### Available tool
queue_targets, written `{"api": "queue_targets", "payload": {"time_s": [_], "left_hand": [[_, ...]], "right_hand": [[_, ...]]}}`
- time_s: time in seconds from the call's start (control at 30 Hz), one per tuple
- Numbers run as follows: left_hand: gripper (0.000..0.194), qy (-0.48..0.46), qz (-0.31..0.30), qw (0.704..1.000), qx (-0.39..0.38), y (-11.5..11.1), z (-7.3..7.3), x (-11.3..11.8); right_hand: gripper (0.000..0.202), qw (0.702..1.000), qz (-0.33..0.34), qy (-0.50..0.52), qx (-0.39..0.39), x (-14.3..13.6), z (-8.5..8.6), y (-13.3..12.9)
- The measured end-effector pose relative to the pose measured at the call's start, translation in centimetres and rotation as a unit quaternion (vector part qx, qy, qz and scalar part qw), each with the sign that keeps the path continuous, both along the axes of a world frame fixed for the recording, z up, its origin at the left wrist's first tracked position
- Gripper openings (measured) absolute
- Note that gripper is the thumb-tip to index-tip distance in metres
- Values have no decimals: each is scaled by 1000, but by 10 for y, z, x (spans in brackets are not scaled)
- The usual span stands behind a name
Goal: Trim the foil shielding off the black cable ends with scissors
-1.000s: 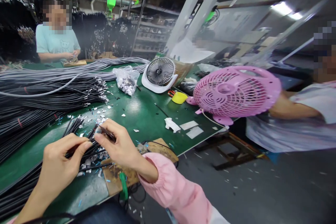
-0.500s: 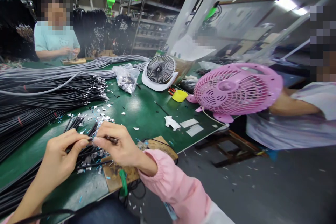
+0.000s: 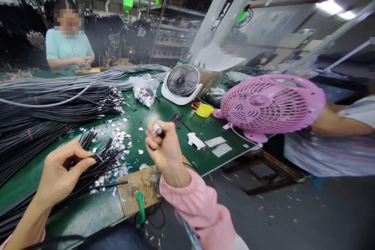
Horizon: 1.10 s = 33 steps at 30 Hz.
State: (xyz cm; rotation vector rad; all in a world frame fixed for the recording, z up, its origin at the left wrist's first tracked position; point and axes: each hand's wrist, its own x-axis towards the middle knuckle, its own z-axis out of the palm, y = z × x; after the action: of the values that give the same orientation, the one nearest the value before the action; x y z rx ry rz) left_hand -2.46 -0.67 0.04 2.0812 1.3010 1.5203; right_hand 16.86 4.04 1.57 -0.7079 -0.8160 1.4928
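Left grip (image 3: pixel 60 174) pinched a black cable (image 3: pixel 97 158) near its end between thumb and fingers, presumably to steady it. Right grip (image 3: pixel 165 150) was curled around a dark tool (image 3: pixel 175 117), apart from the cable, apparently leaving its end clear. Loose black cables lay beneath the left grip. Silvery scraps (image 3: pixel 119 138) cluttered the tabletop (image 3: pixel 193 158) between both grips. Nearest the right wrist lay a wooden board (image 3: pixel 127 199); beyond that grip, a white fan (image 3: pixel 183 81) and pink fan (image 3: pixel 258 99) limited reach.
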Motion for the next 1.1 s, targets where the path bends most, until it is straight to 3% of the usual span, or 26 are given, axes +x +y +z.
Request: {"api": "queue_targets", "payload": {"time_s": [0.03, 0.13, 0.2, 0.43, 0.67, 0.87, 1.1], "left_hand": [[15, -3, 0, 1000, -14, 1, 0, -1], [17, 5, 4, 1000, -24, 1, 0, -1], [17, 8, 11, 1000, -9, 1, 0, 0], [17, 31, 22, 999, 22, 0, 0, 2], [18, 48, 31, 998, 17, -1, -2, 6], [18, 47, 23, 999, 5, -3, 0, 7], [41, 43, -28, 996, -69, -2, 1, 11]], "right_hand": [[38, 999, -40, -23, 7, 1, -1, 1], [39, 979, 12, -186, 84, -6, -7, -2], [27, 961, -18, -240, 139, -12, -10, -7], [12, 916, -6, -283, 285, -14, -11, -16], [21, 901, -54, -290, 319, -16, -14, -18], [19, 902, -40, -296, 313, -18, -18, -19], [21, 895, -24, -316, 313, -21, -20, -19]]}}
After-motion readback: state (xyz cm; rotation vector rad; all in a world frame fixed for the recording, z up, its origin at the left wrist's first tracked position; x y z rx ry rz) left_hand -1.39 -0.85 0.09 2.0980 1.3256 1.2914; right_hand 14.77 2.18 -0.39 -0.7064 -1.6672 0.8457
